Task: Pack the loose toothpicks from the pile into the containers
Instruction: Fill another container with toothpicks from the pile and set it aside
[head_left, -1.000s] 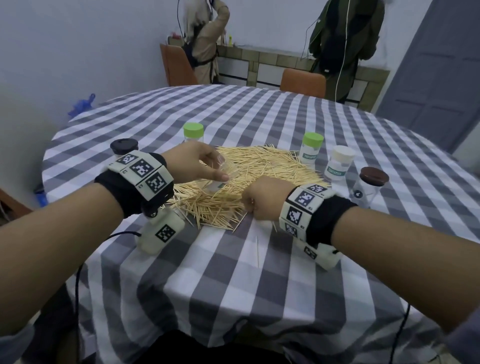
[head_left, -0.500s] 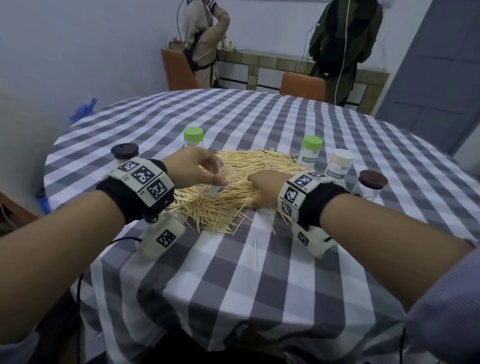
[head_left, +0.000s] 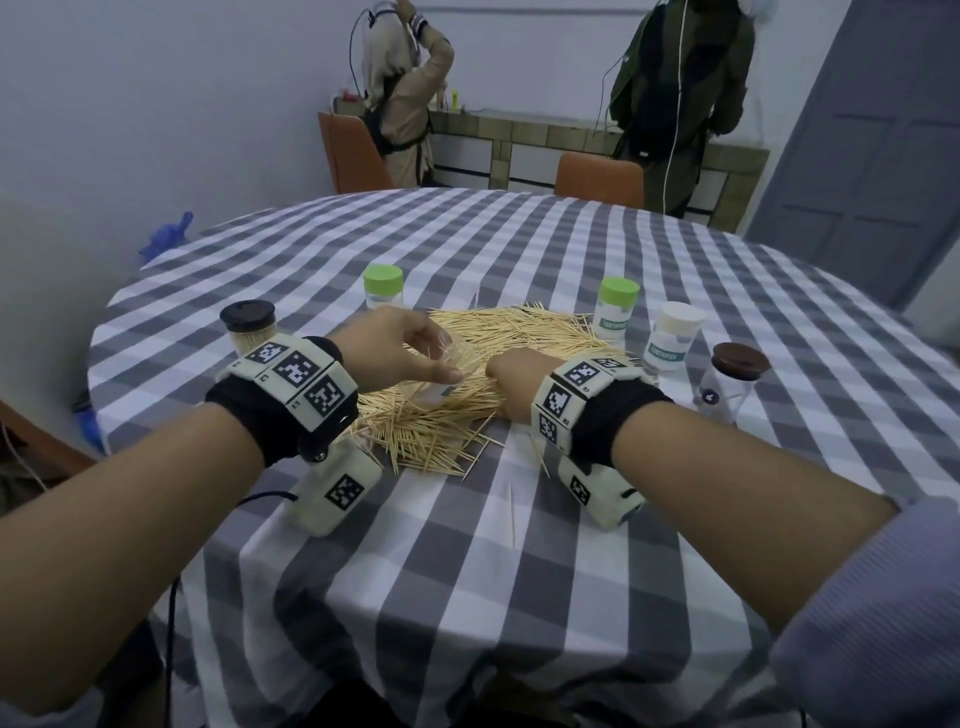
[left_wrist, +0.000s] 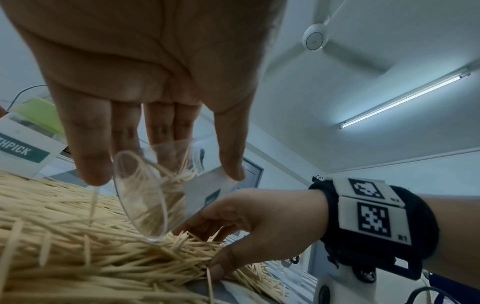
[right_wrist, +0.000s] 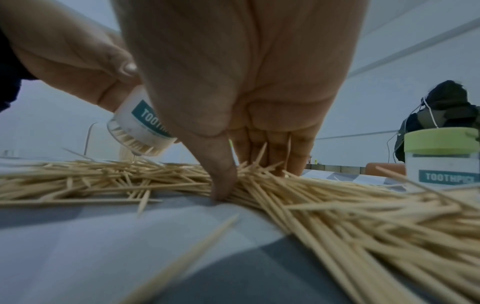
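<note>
At frame centre, our left hand (head_left: 395, 351) gripped a tilted open jar (head_left: 447, 371); our right hand (head_left: 514, 387) pinched toothpicks (head_left: 519, 332). Tilting further could spill the jar's contents.

Two bare arms reach out, a band on each wrist.

The left hand (head_left: 395, 349) is lifted, its fingers (left_wrist: 88, 144) and thumb curled around a jar (left_wrist: 155, 193). The right hand (head_left: 511, 382) is low, fingertips (right_wrist: 223, 185) pushed down into the toothpicks (right_wrist: 337, 205).
</note>
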